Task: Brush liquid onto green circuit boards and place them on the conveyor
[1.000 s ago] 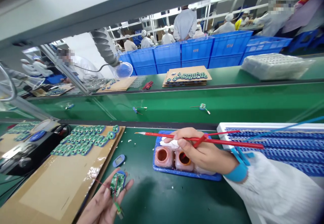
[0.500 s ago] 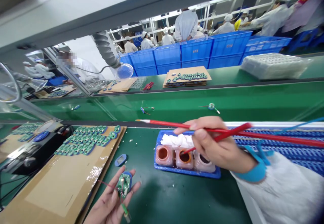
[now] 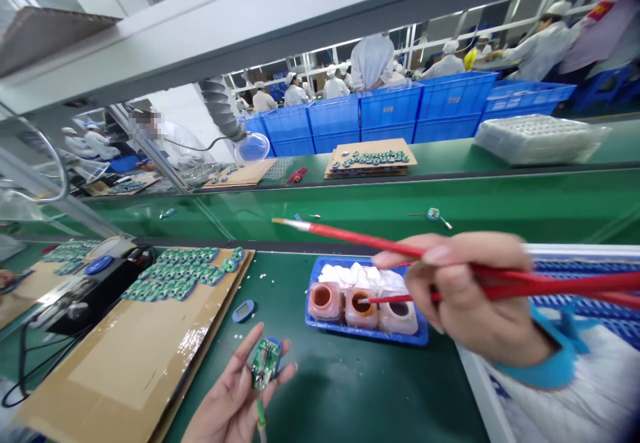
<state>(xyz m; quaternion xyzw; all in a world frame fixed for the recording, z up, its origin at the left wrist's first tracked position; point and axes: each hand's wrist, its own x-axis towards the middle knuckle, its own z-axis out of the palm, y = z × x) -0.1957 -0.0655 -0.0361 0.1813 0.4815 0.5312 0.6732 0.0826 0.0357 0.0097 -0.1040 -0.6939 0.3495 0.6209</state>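
My left hand [image 3: 233, 393] is at the bottom middle, holding a green circuit board in a blue oval casing [image 3: 265, 363] between its fingers, with thin wires hanging from it. My right hand [image 3: 465, 289] grips two red-handled brushes. The long one [image 3: 350, 238] points left with a pale tip, above a blue tray [image 3: 367, 338]. The thin one [image 3: 395, 298] reaches to the mouth of the middle jar [image 3: 361, 308]. The tray also holds white tissue [image 3: 357, 277] and two more jars, with orange-brown residue in the left jar [image 3: 324, 299].
A cardboard sheet [image 3: 130, 356] to the left carries several green boards in blue casings [image 3: 173, 273]. A loose blue casing [image 3: 243, 311] lies on the green bench. A black device [image 3: 85, 293] stands far left. Blue conveyor mesh [image 3: 590, 287] runs right; co-workers stand beyond the belt.
My right hand has moved right and nearer the camera, lifting the brushes. My left hand and board have shifted slightly right. The whole scene has tilted slightly.
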